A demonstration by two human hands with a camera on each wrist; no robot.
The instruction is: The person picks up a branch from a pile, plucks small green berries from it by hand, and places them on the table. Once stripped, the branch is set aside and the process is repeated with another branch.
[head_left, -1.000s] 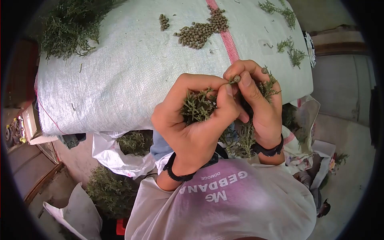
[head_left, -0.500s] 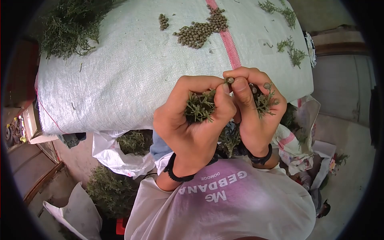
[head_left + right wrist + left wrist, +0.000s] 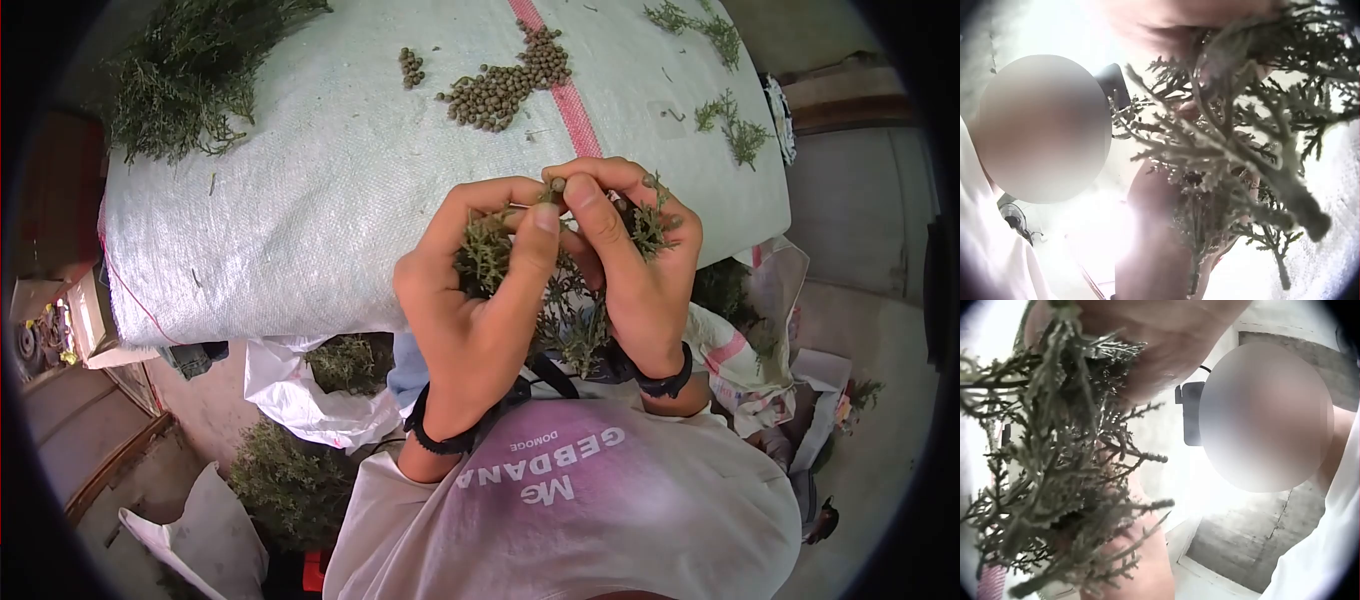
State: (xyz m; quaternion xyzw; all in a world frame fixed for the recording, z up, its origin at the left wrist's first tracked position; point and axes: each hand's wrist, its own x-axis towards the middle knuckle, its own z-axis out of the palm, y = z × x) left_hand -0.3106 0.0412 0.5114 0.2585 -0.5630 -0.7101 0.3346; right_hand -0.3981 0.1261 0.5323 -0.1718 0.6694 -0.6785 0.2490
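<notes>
Both hands meet over the near edge of a stuffed white woven sack (image 3: 300, 220). My left hand (image 3: 465, 300) curls round a green conifer sprig (image 3: 485, 252), whose scaly twigs fill much of the left wrist view. More sprigs (image 3: 655, 228), with small round cones among the needles, are gripped by my right hand (image 3: 640, 290). At the touching fingertips a single brown cone (image 3: 557, 185) sits between the two hands. Twigs (image 3: 578, 335) hang below the palms. On the sack beyond lies a pile of picked cones (image 3: 490, 98), with a smaller cluster (image 3: 411, 67) beside it.
A leafy heap of branches (image 3: 185, 90) covers the sack's far left. Loose sprigs (image 3: 738, 130) lie at its right. Below stand an open white bag (image 3: 290, 390) with greenery, a bushy heap (image 3: 285, 480) and another bag (image 3: 745, 360) at right.
The joined fingertips have shifted slightly left, with a cone still between them. The left thumb now sits lower, a little back from the cone. The view has tilted slightly.
</notes>
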